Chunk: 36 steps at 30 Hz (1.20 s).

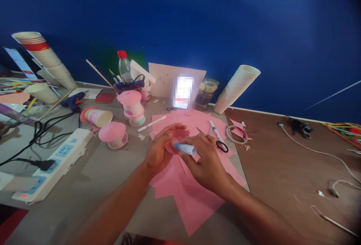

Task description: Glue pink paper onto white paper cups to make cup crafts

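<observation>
My left hand (158, 151) is closed around the edge of a small pink paper piece (170, 146), which looks rounded and is partly covered by the fingers. In my right hand (207, 164) is a glue stick (186, 149) with a blue and white label, its end pointing left against or just over the paper. Below both hands spread several pink paper sheets (194, 203). Black-handled scissors (222, 146) and a white and blue marker (216, 130) lie just past my right hand. Another white pen (151, 124) rests beyond my left hand.
Pink-trimmed paper cups (113, 139) stand at left, near a power strip (60, 162) and a blue glue gun (73, 101). Leaning cup stacks (237, 89) rise at the back. A tape roll (237, 135), a glass jar (205, 94) and a lit phone (184, 91) are also there.
</observation>
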Each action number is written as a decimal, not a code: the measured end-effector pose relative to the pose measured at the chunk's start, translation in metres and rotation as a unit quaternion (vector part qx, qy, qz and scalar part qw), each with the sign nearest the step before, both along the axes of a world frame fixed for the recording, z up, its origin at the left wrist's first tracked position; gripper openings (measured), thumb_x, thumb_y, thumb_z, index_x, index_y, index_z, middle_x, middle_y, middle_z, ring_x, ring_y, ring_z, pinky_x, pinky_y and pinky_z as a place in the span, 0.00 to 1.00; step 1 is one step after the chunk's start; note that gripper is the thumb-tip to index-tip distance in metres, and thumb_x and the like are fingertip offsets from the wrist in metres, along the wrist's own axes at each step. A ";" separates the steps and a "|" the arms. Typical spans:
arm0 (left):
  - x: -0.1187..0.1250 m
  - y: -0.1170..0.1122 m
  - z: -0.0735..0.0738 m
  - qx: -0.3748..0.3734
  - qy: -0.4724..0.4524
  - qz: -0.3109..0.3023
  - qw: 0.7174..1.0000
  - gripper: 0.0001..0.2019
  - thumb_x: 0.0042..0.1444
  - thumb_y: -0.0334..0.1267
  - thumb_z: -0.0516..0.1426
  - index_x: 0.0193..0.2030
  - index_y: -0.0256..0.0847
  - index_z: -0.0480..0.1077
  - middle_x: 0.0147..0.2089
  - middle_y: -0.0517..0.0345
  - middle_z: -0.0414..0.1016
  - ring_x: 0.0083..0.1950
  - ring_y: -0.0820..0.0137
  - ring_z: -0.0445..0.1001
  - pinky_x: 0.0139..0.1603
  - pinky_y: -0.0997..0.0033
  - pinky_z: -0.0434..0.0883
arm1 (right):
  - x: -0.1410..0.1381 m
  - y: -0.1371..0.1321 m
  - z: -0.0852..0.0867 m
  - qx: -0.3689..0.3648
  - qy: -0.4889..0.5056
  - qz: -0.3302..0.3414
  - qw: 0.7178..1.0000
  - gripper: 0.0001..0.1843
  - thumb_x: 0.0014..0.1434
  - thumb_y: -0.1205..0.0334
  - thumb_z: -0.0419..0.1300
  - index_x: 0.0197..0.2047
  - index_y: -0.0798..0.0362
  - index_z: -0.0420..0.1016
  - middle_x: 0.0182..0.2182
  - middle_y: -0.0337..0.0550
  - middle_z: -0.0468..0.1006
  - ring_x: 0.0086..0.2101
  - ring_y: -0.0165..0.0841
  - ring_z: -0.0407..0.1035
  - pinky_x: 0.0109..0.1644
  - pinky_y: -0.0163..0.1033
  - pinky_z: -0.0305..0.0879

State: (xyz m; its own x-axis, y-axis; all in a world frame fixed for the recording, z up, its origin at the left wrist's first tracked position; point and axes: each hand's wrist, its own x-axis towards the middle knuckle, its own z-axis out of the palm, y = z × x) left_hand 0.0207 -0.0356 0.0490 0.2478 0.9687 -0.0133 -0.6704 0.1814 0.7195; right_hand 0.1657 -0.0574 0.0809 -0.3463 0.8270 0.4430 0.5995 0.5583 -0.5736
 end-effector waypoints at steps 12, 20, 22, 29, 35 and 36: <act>0.002 0.001 -0.004 0.008 0.017 -0.015 1.000 0.13 0.59 0.41 0.52 0.46 0.38 0.73 0.50 0.47 0.74 0.52 0.60 0.71 0.49 0.62 0.69 | 0.002 0.003 0.003 -0.047 -0.030 0.019 0.998 0.08 0.55 0.67 0.57 0.39 0.49 0.72 0.34 0.40 0.79 0.36 0.36 0.68 0.43 0.45 0.50; -0.003 0.006 -0.001 0.021 0.018 0.058 0.998 0.13 0.59 0.41 0.53 0.45 0.37 0.72 0.49 0.45 0.74 0.53 0.59 0.70 0.55 0.57 0.66 | 0.010 0.004 0.011 -0.036 -0.063 0.004 0.997 0.05 0.56 0.66 0.56 0.36 0.51 0.71 0.30 0.39 0.77 0.32 0.33 0.68 0.43 0.44 0.51; -0.003 0.006 0.000 0.019 0.031 0.070 0.997 0.13 0.59 0.40 0.53 0.45 0.38 0.72 0.50 0.46 0.74 0.54 0.59 0.70 0.53 0.59 0.67 | 0.011 0.003 0.012 -0.029 -0.023 -0.005 0.999 0.05 0.56 0.65 0.57 0.38 0.50 0.71 0.32 0.39 0.78 0.32 0.33 0.68 0.43 0.44 0.53; 0.002 0.000 0.002 0.020 0.015 0.019 1.000 0.13 0.58 0.41 0.53 0.47 0.40 0.71 0.53 0.48 0.72 0.55 0.59 0.69 0.52 0.60 0.67 | 0.002 0.000 0.000 -0.030 0.041 0.017 0.999 0.09 0.58 0.65 0.57 0.43 0.48 0.70 0.39 0.41 0.79 0.39 0.36 0.71 0.44 0.44 0.56; 0.001 -0.002 0.003 0.005 0.026 -0.022 0.999 0.14 0.60 0.41 0.51 0.46 0.38 0.71 0.49 0.47 0.74 0.51 0.60 0.72 0.52 0.60 0.67 | -0.004 0.000 -0.005 -0.031 0.019 0.058 0.998 0.10 0.57 0.67 0.56 0.43 0.49 0.70 0.41 0.42 0.79 0.43 0.37 0.71 0.43 0.43 0.57; 0.001 -0.002 0.003 0.005 0.030 -0.020 0.999 0.14 0.60 0.41 0.50 0.46 0.38 0.71 0.49 0.46 0.74 0.50 0.60 0.72 0.50 0.59 0.68 | -0.003 0.000 -0.003 -0.036 0.008 0.068 0.997 0.10 0.57 0.68 0.56 0.43 0.49 0.71 0.41 0.42 0.79 0.43 0.37 0.71 0.43 0.43 0.56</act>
